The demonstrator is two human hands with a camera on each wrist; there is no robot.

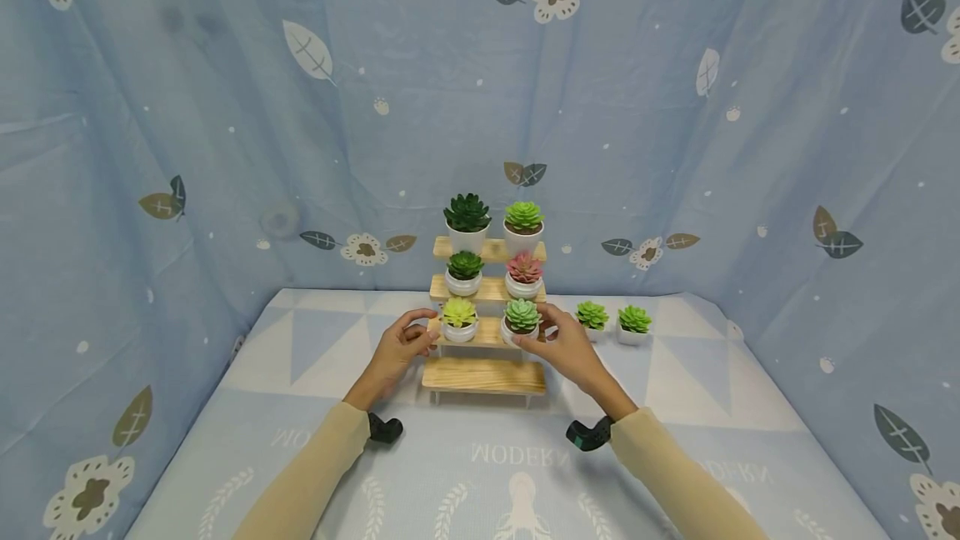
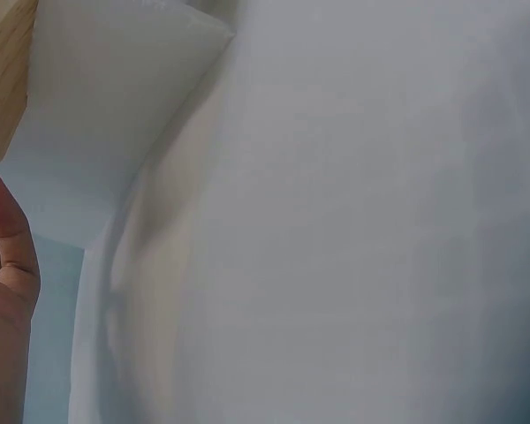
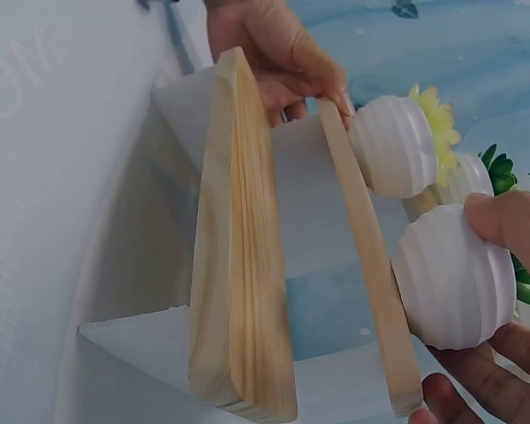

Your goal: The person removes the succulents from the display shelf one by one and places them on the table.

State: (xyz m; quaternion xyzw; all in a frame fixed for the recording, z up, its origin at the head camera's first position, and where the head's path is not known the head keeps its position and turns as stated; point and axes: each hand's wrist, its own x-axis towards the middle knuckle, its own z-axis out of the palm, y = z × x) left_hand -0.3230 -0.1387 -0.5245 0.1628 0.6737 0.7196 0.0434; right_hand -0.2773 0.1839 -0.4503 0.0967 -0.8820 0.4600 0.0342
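Observation:
A tiered wooden plant stand (image 1: 483,375) bears small artificial succulents in white pots. My right hand (image 1: 564,348) grips the ribbed white pot (image 3: 450,278) of a pale green succulent (image 1: 522,315), at the right end of the second tier from the front. In the right wrist view the thumb lies on the pot's side and fingertips reach the tier's end. My left hand (image 1: 401,352) holds the left end of that same tier (image 3: 367,247), beside a yellow-green succulent (image 1: 459,312). In the left wrist view a fingertip meets a wooden board's end (image 2: 4,97).
Behind stand a dark green succulent (image 1: 465,265) and a pink one (image 1: 524,267); on the top tier are a tall dark green plant (image 1: 467,213) and a bright green one (image 1: 523,217). Two green potted plants (image 1: 633,321) sit on the table, right. A patterned blue curtain (image 1: 420,90) surrounds the table.

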